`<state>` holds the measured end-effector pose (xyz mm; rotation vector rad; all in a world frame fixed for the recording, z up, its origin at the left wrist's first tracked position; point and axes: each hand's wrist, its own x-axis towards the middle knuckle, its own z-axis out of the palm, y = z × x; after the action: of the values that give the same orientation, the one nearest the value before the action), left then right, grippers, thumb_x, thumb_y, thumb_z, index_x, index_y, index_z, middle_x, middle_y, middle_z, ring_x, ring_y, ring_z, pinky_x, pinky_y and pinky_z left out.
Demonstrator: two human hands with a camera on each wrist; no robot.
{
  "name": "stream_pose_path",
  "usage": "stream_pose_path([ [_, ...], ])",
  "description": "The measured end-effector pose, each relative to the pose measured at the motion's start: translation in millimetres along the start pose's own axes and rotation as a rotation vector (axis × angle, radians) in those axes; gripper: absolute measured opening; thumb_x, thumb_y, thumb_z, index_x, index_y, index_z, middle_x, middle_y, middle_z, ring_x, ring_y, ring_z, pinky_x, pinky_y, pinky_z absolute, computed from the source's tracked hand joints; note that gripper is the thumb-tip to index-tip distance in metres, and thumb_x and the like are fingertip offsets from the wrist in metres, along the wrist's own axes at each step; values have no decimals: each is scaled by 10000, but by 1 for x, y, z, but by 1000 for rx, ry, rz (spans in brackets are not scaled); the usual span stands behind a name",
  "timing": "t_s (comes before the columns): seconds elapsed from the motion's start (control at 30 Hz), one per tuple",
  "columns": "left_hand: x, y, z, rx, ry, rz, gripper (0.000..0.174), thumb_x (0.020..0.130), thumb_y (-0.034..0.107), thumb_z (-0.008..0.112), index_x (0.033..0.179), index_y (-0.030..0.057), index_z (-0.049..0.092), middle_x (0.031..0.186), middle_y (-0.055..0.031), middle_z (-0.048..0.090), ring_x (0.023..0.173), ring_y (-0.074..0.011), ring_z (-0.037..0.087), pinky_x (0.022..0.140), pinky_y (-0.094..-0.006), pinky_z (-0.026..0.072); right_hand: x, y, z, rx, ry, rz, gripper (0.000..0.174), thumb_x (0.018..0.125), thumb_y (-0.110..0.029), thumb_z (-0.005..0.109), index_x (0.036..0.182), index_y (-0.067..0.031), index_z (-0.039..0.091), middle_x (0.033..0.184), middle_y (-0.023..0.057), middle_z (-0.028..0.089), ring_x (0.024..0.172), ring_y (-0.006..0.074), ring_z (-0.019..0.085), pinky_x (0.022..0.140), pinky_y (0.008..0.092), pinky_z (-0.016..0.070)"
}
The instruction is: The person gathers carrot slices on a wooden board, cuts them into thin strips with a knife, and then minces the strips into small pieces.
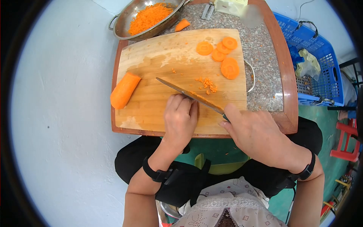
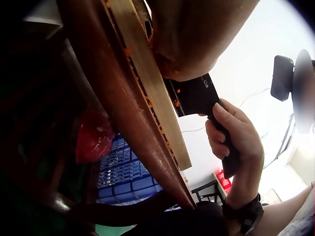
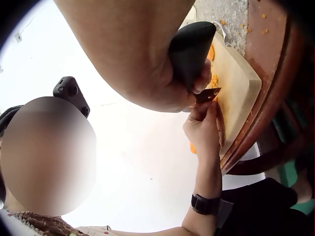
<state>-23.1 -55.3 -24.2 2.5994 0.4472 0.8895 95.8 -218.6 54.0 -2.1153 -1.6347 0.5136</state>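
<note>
My right hand (image 1: 257, 130) grips the dark handle of a broad-bladed kitchen knife (image 1: 189, 94). Shredded orange carrot clings along its blade, which stands over the wooden cutting board (image 1: 159, 109). My left hand (image 1: 180, 119) rests at the board's near edge with fingers curled, fingertips right against the blade's near side. What lies under those fingertips is hidden, so I cannot tell what they hold. Small diced carrot bits (image 1: 208, 85) lie just beyond the blade. Several round carrot slices (image 1: 230, 68) sit at the board's far right, and a thick carrot piece (image 1: 125, 90) at its left.
A metal pan (image 1: 124, 28) of shredded carrot stands at the far left of the stone-topped table (image 1: 264, 72). Near it lies a carrot end (image 1: 182, 25). A metal-bladed tool (image 1: 207, 11) is at the back. Right of the table sits a blue crate (image 1: 329, 72).
</note>
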Motion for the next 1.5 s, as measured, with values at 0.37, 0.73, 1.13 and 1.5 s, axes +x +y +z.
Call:
stream_pose_path([
  [0.37, -1, 0, -1, 35, -13, 46, 165, 675, -95, 699, 821, -32, 652, 822, -144, 618, 803, -308, 609, 690, -382, 511, 19, -1, 2, 47, -92, 52, 196, 932, -161, 563, 894, -15, 438, 594, 181, 568, 575, 379, 601, 514, 458, 465],
  [0.73, -6, -5, -8, -82, 44, -63, 130, 751, -51, 712, 871, -16, 679, 882, -140, 672, 819, -300, 639, 709, -346, 514, 15, 5, 5, -33, 62, 43, 236, 947, -228, 560, 894, -19, 465, 556, 163, 584, 532, 356, 627, 482, 428, 496],
  [1.13, -4, -4, -4, 29, -4, -13, 135, 680, -87, 702, 798, -33, 662, 817, -139, 625, 777, -315, 580, 677, -385, 497, 2, -4, 10, -51, 32, 0, 197, 926, -173, 568, 871, -26, 450, 554, 146, 572, 509, 327, 613, 469, 412, 489],
  [1.5, -1, -3, 2, -27, 45, 65, 160, 659, -115, 687, 784, -22, 650, 806, -138, 630, 774, -316, 601, 669, -366, 502, 24, -4, 14, -4, 1, 31, 179, 923, -158, 557, 911, -15, 452, 551, 160, 561, 525, 357, 606, 483, 439, 480],
])
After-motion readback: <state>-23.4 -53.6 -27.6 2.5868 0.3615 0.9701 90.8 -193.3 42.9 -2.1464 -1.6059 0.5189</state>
